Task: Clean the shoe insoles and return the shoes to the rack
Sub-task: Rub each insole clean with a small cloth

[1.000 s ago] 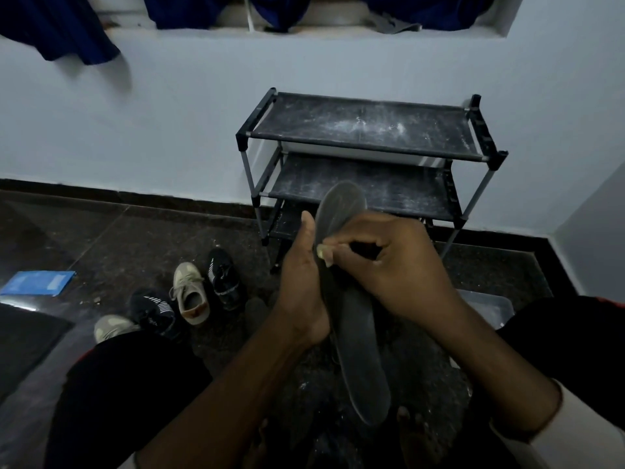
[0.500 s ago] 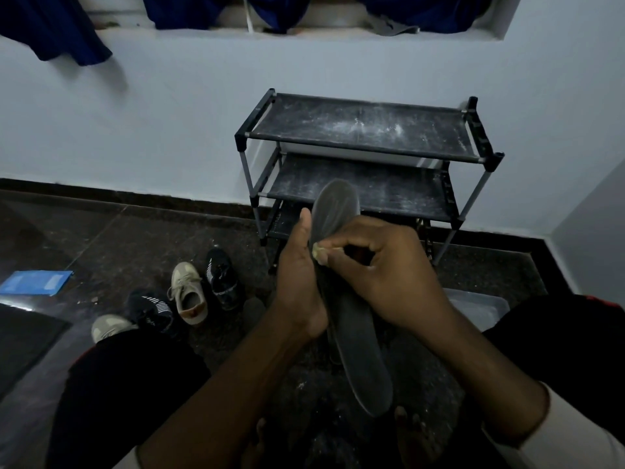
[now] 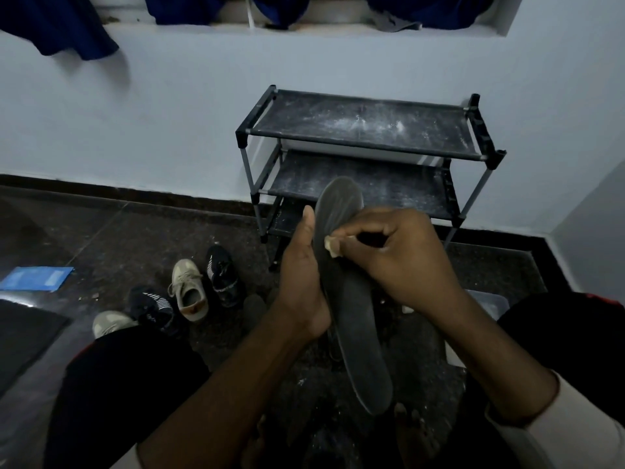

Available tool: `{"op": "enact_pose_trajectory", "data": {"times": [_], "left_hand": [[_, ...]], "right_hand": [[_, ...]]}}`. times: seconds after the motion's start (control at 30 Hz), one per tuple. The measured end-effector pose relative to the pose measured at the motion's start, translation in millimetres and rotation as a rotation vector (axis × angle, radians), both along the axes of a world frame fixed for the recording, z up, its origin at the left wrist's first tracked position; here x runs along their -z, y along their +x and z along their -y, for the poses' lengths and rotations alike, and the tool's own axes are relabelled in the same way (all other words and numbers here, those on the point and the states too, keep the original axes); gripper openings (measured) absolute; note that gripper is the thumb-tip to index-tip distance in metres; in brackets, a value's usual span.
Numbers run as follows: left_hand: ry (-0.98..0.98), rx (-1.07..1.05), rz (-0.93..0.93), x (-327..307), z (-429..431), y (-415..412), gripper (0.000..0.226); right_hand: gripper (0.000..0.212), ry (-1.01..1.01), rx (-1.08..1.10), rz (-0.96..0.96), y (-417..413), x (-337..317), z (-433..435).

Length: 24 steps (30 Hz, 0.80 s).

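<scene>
A long dark grey insole (image 3: 358, 319) stands nearly upright in front of me, toe end up. My left hand (image 3: 302, 282) grips its left edge near the middle, thumb pointing up. My right hand (image 3: 399, 258) pinches a small pale wad (image 3: 331, 246) against the insole's upper face. On the floor to the left sit several shoes: a beige sneaker (image 3: 188, 289), a black sneaker (image 3: 223, 275), a black striped shoe (image 3: 152, 308) and a pale shoe (image 3: 110, 322) partly hidden by my knee. The black three-tier shoe rack (image 3: 365, 154) stands against the wall, its shelves dusty.
A clear plastic tub (image 3: 487, 302) sits on the floor behind my right arm. A blue packet (image 3: 35, 278) and a dark mat (image 3: 23, 336) lie at the left. Blue cloths (image 3: 61, 25) hang from the ledge above. My knees frame the dark stone floor.
My right hand with the pale wad has slid slightly up the insole toward its toe end. The left hand keeps the same hold.
</scene>
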<state>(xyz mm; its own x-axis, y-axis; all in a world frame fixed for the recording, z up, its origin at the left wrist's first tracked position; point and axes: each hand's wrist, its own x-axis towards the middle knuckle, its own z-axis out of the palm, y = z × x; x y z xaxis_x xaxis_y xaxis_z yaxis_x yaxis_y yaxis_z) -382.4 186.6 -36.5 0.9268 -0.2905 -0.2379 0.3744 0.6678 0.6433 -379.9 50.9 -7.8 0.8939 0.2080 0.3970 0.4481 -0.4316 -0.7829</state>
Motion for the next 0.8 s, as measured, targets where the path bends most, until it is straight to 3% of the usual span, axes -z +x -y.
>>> {"op": "enact_pose_trajectory", "data": {"times": [0.17,0.63,0.8], "left_hand": [[-0.023,-0.041,0.000,0.3,-2.3,1.6,0.065],[0.023,0.013,0.052,-0.9,2.4,-3.4,0.067],[0.002,-0.018,0.045,-1.9,-1.1,-2.1,0.065]], "right_hand": [[0.006,-0.045,-0.106,0.000,-11.2,3.1,-9.3],[0.003,-0.001,0.052,0.018,-2.0,0.3,2.3],[0.006,-0.070,-0.043,-0.010,-14.7,4.5,-5.2]]}}
